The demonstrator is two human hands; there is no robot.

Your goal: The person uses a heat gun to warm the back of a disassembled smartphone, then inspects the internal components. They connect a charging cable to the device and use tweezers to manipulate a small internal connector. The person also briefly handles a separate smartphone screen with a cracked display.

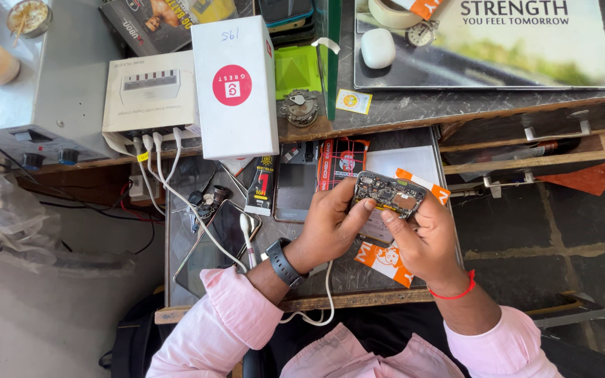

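Head view: a little right of the frame's centre, both hands hold an opened phone body (389, 194), a flat dark rectangle whose exposed inside shows small metal shields and circuit parts. The left hand (330, 225) grips its left end with fingers curled round the edge and the thumb pressed on top; a dark smartwatch (284, 262) with a matte strap sits on that wrist. The right hand (423, 238) pinches the lower right edge, thumb tip on the board, with a thin red thread band (456, 292) at the wrist. Pink cloth sleeves (227, 323) fill the bottom. Beneath the hands lies an orange-and-white printed packet (386, 260) on a dark work surface (295, 246). To the left, glossy white cables (176, 183) trail down from a boxy white charger (150, 92). A tall white carton (234, 85) with a red round mark stands at upper centre, and a smooth white earbud case (378, 47) rests on the stone shelf above.
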